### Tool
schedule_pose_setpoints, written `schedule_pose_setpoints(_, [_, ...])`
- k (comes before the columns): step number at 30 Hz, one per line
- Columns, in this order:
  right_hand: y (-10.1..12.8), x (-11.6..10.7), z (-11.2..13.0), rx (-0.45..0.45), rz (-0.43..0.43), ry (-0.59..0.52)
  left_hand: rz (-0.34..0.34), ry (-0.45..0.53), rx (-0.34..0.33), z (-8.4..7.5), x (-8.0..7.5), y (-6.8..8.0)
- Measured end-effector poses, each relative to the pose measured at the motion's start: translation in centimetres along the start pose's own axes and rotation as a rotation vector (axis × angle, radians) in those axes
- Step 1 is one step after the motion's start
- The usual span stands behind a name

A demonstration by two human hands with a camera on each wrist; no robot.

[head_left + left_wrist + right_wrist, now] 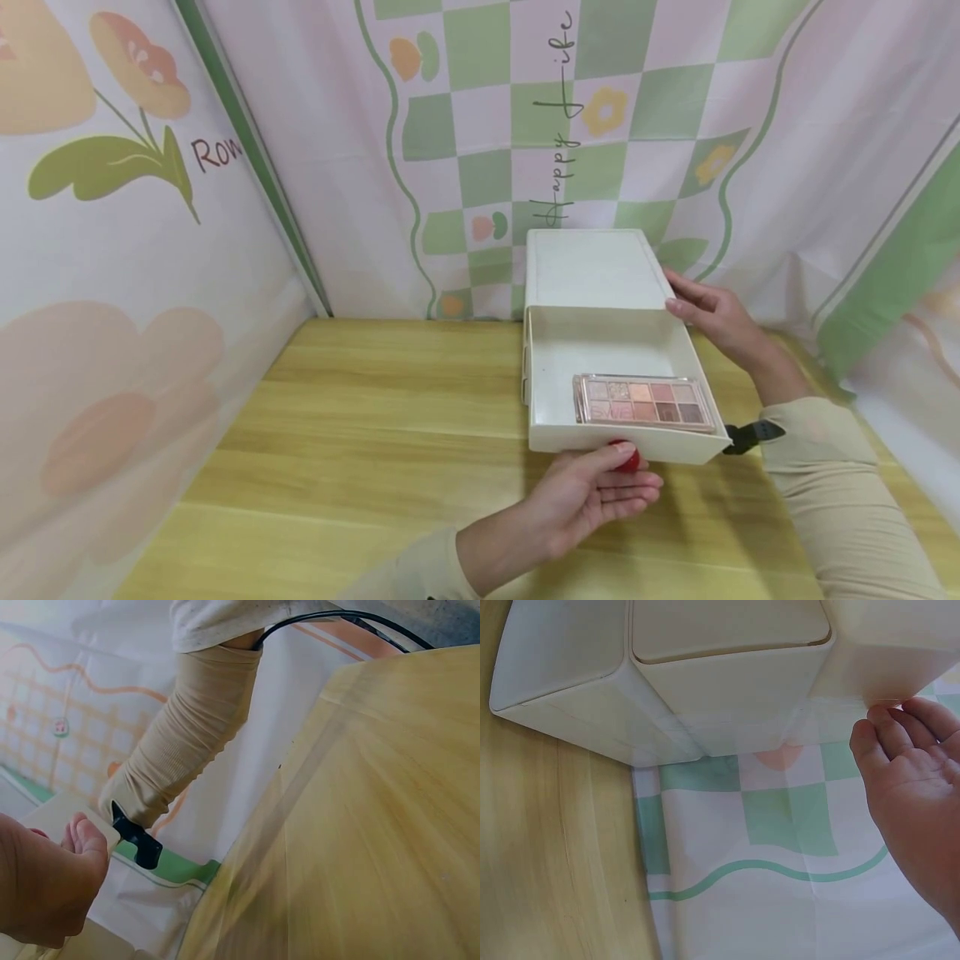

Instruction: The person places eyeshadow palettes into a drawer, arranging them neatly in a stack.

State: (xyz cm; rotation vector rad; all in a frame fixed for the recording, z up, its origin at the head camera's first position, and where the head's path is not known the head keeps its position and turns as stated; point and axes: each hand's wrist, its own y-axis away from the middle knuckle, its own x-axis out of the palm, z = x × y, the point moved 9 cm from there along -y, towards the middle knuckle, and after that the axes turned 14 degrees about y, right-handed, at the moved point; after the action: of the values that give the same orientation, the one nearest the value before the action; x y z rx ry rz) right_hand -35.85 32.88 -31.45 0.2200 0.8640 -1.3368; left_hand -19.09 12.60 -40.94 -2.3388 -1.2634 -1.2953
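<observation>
A white drawer box (588, 268) stands against the curtain, its top drawer (558, 438) pulled far out toward me. Inside the drawer, near its front, lies an eyeshadow palette (643, 402) under a clear lid, seemingly stacked on another. My left hand (573, 507) pinches the red knob (627, 458) on the drawer front, thumb on top and fingers beneath. Against the right side of the box rests my right hand (716, 323), fingers fairly straight. In the right wrist view, that hand (915, 776) touches the box's side (735, 694) with its fingertips.
The wood-grain table (390, 417) extends left of the box and toward me. Printed curtains (480, 108) hang behind and on both sides. A black clip-like piece (752, 436) sticks out from the right sleeve, close to the drawer's front corner.
</observation>
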Motion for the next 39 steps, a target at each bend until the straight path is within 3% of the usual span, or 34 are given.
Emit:
schedule_pose_setpoints(13, [0.0, -0.3, 0.7, 0.019, 0.004, -0.005, -0.014, -0.012, 0.038, -1.8, 0.4, -1.1])
schedule_pose_setpoints(33, [0.0, -0.2, 0.5, 0.108, 0.041, 0.030, -0.028, -0.003, 0.165, -5.5, 0.0, -6.0])
schedule_pose_setpoints(39, [0.3, 0.0, 0.6, 0.084, 0.069, 0.032, -0.043, 0.003, 0.200, -6.2, -0.1, -7.4])
